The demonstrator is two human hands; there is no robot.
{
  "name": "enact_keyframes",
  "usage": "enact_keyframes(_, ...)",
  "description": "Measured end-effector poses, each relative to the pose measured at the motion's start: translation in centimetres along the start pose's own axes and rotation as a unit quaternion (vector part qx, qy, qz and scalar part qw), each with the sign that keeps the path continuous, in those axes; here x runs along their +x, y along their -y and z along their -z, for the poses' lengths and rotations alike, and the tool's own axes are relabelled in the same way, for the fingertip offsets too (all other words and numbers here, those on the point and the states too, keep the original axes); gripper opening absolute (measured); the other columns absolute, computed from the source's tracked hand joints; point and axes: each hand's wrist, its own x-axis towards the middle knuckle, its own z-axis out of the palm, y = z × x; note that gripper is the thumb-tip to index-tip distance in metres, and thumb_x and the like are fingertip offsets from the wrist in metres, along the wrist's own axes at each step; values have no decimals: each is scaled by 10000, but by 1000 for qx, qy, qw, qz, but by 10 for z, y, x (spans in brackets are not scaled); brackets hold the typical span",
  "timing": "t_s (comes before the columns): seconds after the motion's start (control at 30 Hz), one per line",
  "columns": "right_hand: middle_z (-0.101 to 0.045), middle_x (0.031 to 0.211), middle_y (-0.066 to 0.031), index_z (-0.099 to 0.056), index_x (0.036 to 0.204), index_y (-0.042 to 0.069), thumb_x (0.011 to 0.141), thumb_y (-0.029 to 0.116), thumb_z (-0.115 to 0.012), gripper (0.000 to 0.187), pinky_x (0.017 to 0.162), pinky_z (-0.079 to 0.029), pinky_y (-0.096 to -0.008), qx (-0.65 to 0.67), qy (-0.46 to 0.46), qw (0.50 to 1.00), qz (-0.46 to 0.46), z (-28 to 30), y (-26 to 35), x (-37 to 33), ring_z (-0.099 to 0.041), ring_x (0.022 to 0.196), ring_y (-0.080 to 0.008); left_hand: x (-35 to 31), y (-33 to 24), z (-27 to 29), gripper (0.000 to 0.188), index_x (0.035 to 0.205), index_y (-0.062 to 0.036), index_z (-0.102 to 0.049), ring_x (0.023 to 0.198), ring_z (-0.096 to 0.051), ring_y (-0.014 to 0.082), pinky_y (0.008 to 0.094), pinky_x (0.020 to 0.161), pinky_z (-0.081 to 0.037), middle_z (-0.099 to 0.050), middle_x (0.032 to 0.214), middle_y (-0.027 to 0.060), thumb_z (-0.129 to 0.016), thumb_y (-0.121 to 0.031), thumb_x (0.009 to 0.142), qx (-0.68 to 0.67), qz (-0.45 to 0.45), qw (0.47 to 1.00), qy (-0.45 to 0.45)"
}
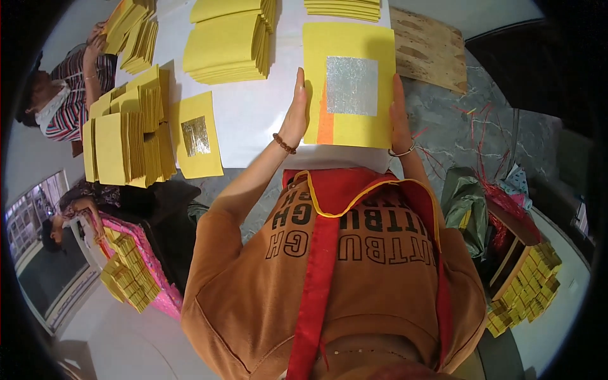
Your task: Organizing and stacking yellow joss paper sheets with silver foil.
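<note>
With left hand (296,113) and right hand (400,120) apart, upright along opposite sides of the silver-patched yellow paper (350,85) near the front of the white table (246,123), best press inward lightly, evenly, without buckling.

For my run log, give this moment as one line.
Yellow paper: silver square up; left hand: at left edge; right hand: at right edge; nearby: yellow stack

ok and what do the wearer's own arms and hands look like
The left hand is ungloved, with a brown round-beaded bracelet at the wrist. The right hand is ungloved too, with a thin, pale, shiny bangle. Brown fabric sleeves cover the upper arms; the forearms are bare.
</note>
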Motion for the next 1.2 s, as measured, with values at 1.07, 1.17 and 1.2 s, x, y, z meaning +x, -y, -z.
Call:
enact_keyframes(1.07,-320,1317,-115,-623,1022,42,928,270,-402,332,1028,-247,-325,47,-32,996,-68,9,3,1,-309,1239,-219,-15,-44,28,156,933,-58,-649,673,-559,221,315,595,-451,-601,702,80,-599,-140,810,326,-219,910,136)
enact_keyframes(1.17,-323,1310,-115,-625,1011,12,926,280,-397,362,1028,-243,-321,-4,-31,997,-69,8,8,2,-308,1238,-218,-16,-45,27,200,1017,-63,-617,784,-606,206,296,655,-486,-630,812,91,-572,-130,834,289,-197,927,133)
enact_keyframes(1.2,-324,1309,-114,-626,1007,12,924,282,-403,361,1025,-246,-320,3,-30,997,-76,8,10,1,-312,1235,-216,-17,-46,25,261,1066,-100,-593,791,-602,210,315,667,-490,-620,884,87,-573,-91,806,323,-246,903,137)
